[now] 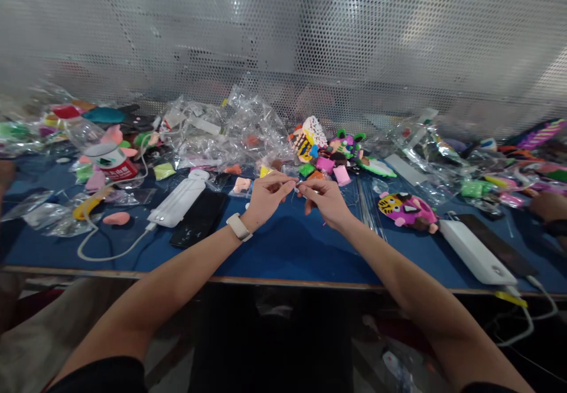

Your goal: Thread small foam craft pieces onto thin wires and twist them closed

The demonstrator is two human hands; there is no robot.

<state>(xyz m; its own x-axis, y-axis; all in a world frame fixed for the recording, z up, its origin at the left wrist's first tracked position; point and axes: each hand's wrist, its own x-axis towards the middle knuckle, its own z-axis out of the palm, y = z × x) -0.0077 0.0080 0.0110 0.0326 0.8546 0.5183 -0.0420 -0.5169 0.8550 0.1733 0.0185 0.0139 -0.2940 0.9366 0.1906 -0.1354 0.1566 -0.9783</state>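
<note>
Over the middle of the blue table, my left hand and my right hand meet fingertip to fingertip. Both are closed in a pinch around something small and pale, too tiny to name. A light-banded watch is on my left wrist. Just beyond the fingers lie small lumps of coloured clay: a pink lump, a magenta lump, a green lump and an orange lump. Behind them is a clay figure with yellow and black stripes and a white dotted part.
Left of my hands are a white power bank, a black phone and a red-and-white tub. Rightward are a pink-and-yellow clay figure and another white power bank. Clear plastic bags pile against the perforated metal panel. Other people's hands show at both sides.
</note>
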